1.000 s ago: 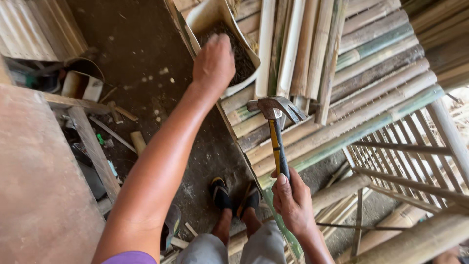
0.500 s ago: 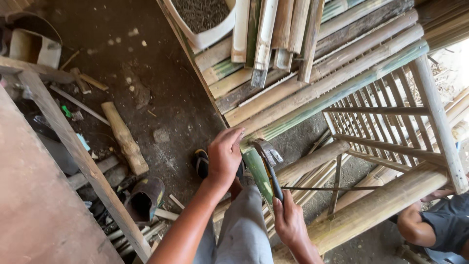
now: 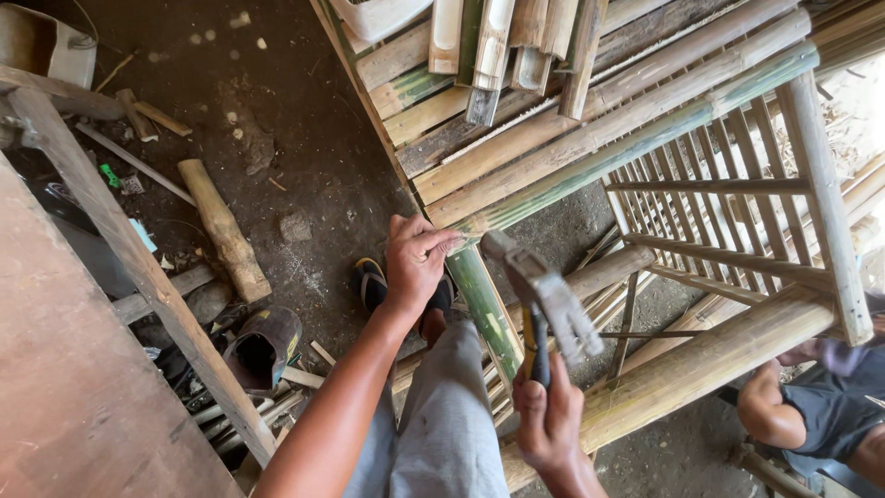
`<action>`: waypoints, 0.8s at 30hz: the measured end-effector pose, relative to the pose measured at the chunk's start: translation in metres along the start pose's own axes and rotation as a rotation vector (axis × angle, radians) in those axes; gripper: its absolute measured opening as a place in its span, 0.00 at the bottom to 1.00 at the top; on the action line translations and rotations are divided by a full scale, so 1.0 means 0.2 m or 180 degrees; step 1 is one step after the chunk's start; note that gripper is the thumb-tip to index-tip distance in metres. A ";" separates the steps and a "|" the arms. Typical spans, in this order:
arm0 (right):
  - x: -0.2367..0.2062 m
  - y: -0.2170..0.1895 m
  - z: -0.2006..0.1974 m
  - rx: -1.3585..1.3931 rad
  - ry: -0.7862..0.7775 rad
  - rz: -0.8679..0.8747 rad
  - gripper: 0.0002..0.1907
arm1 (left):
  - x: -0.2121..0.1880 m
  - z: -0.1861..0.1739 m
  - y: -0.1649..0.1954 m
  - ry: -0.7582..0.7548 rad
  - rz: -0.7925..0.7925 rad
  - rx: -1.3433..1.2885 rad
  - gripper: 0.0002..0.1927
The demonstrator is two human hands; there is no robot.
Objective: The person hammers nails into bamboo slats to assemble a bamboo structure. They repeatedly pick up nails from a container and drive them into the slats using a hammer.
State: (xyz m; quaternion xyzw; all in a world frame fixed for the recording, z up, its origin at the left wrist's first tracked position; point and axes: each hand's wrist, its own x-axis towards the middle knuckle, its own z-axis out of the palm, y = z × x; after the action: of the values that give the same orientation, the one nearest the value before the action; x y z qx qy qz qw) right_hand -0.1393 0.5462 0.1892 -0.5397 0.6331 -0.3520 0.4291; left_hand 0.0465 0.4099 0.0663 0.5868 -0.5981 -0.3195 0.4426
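Right hand (image 3: 548, 420) grips a claw hammer (image 3: 544, 300) — head raised beside the left hand (image 3: 417, 263), fingers pinched at a green bamboo post (image 3: 487, 309); dirt floor (image 3: 277, 111) below.

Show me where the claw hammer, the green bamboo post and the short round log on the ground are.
claw hammer (image 3: 553, 297): head view, on its metal head.
green bamboo post (image 3: 489, 314): head view, on the bare green stem below the left hand.
short round log (image 3: 224, 229): head view, on the middle of its length.
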 end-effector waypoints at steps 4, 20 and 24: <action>0.05 0.07 0.05 -0.1014 -0.0600 0.1342 0.20 | 0.01 0.00 0.00 -0.0152 -0.0278 0.0236 0.07; 0.03 0.20 0.04 -0.0635 -0.0413 0.1747 0.20 | -0.10 -0.06 0.06 0.0085 -0.0193 0.0183 0.19; -0.07 0.03 0.03 0.0367 0.0123 0.0201 0.16 | -0.11 -0.04 0.01 0.0151 0.0046 0.0172 0.18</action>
State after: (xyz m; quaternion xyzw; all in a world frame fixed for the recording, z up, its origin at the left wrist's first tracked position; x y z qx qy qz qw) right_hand -0.1346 0.5602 0.1841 -0.4869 0.6367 -0.3845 0.4580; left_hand 0.0514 0.4325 0.0675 0.6016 -0.6001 -0.2860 0.4430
